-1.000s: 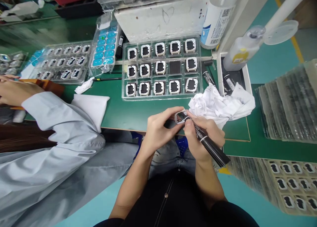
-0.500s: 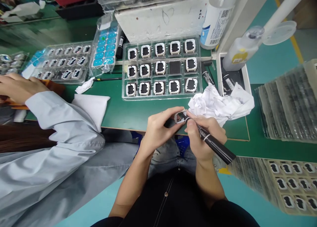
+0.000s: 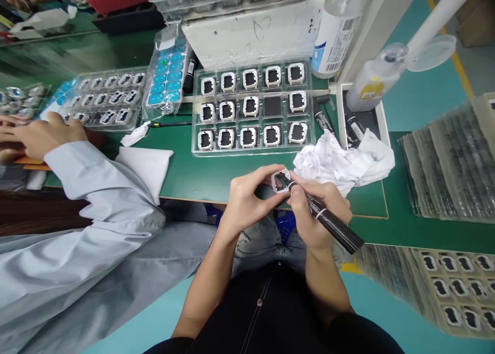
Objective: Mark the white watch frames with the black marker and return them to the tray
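Between the thumb and fingers of my left hand (image 3: 249, 197) is a small silver watch case frame (image 3: 275, 183), held over the table's front edge. My right hand (image 3: 320, 207) grips a black marker pen (image 3: 334, 225) slantwise, its tip end at the inner right side of the frame. Fingers partly cover the frame's right edge, so I cannot tell whether the tip touches it. Just beyond my hands lies a clear plastic tray (image 3: 253, 150) with similar frames in its pockets; one pocket in the middle row (image 3: 273, 105) holds no frame.
Right of the tray lie a crumpled white cloth (image 3: 344, 161), more markers (image 3: 322, 118) and a white box (image 3: 382, 122) with a plastic bottle (image 3: 373, 83). Stacked trays (image 3: 448, 163) stand far right. A co-worker's sleeve (image 3: 104, 184) reaches in at left, near a folded white cloth (image 3: 149, 166).
The watch case frame has turned slightly in my left hand, showing more of its opening. The marker stays against it at nearly the same slant. The co-worker's hand has shifted a little.
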Demonstrator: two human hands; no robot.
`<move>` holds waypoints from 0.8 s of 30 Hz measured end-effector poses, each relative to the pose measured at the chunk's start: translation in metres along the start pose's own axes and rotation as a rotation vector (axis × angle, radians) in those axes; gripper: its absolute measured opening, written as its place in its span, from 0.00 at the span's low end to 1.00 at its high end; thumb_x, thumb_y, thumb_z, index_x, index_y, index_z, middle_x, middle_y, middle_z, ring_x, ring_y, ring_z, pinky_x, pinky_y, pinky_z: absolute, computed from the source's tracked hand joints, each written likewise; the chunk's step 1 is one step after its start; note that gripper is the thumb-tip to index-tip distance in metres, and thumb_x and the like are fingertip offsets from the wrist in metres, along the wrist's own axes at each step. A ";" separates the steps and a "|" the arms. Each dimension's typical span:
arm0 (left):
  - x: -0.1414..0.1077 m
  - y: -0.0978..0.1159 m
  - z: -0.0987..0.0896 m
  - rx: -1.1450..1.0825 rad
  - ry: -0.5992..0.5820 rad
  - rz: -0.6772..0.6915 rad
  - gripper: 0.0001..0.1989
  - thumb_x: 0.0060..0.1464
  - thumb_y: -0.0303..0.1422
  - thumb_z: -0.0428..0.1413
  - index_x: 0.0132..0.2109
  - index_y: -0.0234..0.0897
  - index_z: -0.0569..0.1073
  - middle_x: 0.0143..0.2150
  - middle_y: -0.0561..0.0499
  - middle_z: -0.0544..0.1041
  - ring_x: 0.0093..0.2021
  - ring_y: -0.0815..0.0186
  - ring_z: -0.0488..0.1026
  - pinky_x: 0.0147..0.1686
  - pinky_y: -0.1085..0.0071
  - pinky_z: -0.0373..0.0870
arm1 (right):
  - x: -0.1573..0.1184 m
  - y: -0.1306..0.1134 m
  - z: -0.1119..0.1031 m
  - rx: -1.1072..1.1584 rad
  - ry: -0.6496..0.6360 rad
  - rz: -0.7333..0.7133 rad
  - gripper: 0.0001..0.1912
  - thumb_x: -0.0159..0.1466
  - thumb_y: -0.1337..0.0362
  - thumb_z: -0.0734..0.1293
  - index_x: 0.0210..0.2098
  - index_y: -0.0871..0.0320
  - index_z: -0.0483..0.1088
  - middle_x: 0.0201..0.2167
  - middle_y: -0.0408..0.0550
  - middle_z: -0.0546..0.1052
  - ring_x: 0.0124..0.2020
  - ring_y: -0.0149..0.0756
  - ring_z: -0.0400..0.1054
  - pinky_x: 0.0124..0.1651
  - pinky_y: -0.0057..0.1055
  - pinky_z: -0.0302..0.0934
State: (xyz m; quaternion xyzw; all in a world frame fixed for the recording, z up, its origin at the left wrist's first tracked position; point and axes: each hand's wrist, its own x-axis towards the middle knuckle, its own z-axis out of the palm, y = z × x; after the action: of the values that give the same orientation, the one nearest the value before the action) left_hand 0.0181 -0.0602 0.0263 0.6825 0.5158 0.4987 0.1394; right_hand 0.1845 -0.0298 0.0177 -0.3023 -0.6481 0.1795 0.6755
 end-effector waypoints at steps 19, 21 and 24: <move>0.023 0.001 -0.015 0.150 -0.016 0.116 0.22 0.67 0.41 0.73 0.63 0.40 0.82 0.57 0.44 0.79 0.41 0.68 0.77 0.44 0.69 0.81 | -0.012 0.010 0.003 0.224 0.182 0.043 0.09 0.73 0.71 0.74 0.50 0.56 0.75 0.37 0.46 0.86 0.33 0.40 0.84 0.39 0.37 0.79; 0.046 -0.003 -0.026 0.257 -0.031 0.155 0.24 0.70 0.44 0.70 0.67 0.41 0.79 0.58 0.44 0.79 0.43 0.65 0.77 0.45 0.67 0.80 | -0.014 0.010 0.003 0.232 0.225 0.033 0.08 0.74 0.70 0.74 0.51 0.56 0.75 0.32 0.42 0.82 0.27 0.35 0.78 0.36 0.35 0.76; 0.096 -0.015 -0.041 0.418 -0.035 0.184 0.31 0.73 0.48 0.65 0.74 0.40 0.73 0.64 0.40 0.78 0.55 0.55 0.79 0.57 0.58 0.80 | -0.015 0.012 0.004 0.254 0.226 0.027 0.09 0.73 0.71 0.74 0.50 0.56 0.75 0.29 0.39 0.79 0.28 0.34 0.77 0.36 0.34 0.75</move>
State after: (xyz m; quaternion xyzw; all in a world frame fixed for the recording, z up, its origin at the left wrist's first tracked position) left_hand -0.0271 0.0134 0.0864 0.7492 0.5411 0.3797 -0.0424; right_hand 0.1804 -0.0297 -0.0015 -0.2417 -0.5359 0.2337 0.7745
